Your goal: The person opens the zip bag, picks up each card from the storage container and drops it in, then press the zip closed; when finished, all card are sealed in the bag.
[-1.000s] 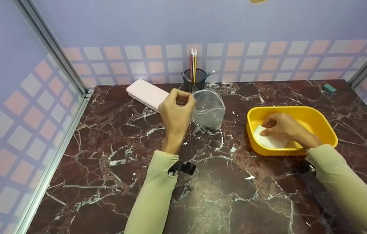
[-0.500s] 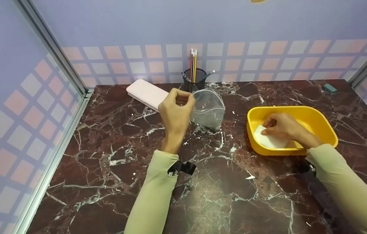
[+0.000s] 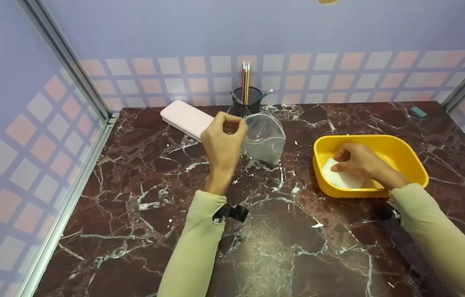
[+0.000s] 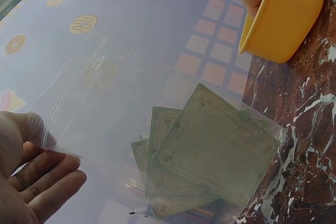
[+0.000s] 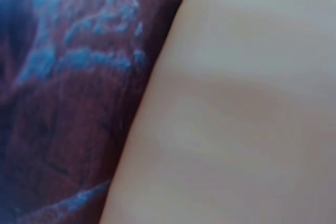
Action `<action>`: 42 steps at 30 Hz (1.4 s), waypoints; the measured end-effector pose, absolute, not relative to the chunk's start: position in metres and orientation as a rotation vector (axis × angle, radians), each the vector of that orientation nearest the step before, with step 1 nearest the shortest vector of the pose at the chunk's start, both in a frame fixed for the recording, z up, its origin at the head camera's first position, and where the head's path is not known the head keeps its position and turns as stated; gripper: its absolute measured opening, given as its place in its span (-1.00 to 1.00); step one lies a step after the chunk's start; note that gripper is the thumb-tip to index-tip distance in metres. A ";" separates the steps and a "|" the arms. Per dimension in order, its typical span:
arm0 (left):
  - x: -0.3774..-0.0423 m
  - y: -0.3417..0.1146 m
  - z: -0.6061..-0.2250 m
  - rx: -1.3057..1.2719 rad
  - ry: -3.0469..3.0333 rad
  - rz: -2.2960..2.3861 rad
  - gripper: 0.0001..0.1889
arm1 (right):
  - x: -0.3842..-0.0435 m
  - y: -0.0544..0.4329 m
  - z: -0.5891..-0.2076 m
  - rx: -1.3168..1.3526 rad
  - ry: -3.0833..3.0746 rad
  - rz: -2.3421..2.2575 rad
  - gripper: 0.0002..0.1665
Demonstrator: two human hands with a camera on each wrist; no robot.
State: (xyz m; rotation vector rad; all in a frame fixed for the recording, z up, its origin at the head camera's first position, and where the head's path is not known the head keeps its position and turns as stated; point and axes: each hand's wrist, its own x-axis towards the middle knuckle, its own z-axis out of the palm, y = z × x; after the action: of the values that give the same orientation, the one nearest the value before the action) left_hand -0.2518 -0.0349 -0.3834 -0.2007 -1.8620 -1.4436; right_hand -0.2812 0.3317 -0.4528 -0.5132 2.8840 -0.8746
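My left hand (image 3: 223,142) pinches the top edge of a clear zip bag (image 3: 266,142) between thumb and index finger, above the table. In the left wrist view, several square pale green sheets (image 4: 215,140) with floral borders lie fanned inside the bag. My right hand (image 3: 358,161) reaches into a yellow plastic tub (image 3: 412,173), its fingers curled at a white piece of paper (image 3: 341,180). Thumb and index finger pinch the paper near its upper left edge; the hand hides part of it. Only a blurred pale surface and the table show in the right wrist view.
A pink pencil case (image 3: 187,119) lies behind my left hand. A black mesh pen holder (image 3: 253,99) with several pencils stands against the back wall. Far right, a small teal block (image 3: 418,111) rests on the dark marbled table (image 3: 150,231). Partition walls enclose the table.
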 end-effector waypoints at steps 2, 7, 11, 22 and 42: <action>-0.252 -0.035 -0.383 -0.203 -1.858 -1.443 -0.93 | -0.281 0.331 -0.453 -0.510 2.880 -0.882 -0.67; -0.252 -0.036 -0.384 -0.204 -1.859 -1.446 -0.93 | -0.281 0.329 -0.450 -0.482 2.868 -0.879 -0.63; -0.252 -0.036 -0.384 -0.197 -1.864 -1.448 -0.93 | -0.281 0.330 -0.448 -0.484 2.871 -0.874 -0.62; -0.252 -0.036 -0.384 -0.212 -1.859 -1.426 -0.93 | -0.282 0.334 -0.435 -0.520 2.829 -0.958 -0.72; -0.252 -0.035 -0.383 -0.192 -1.855 -1.432 -0.93 | -0.274 0.333 -0.412 -0.554 2.935 -0.986 -0.85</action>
State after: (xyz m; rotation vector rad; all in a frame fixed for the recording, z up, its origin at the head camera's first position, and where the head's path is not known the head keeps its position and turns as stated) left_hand -0.2520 -0.0354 -0.3830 -0.1919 -1.8551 -1.4323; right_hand -0.2741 0.3334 -0.4121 -0.5538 2.9353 -0.9859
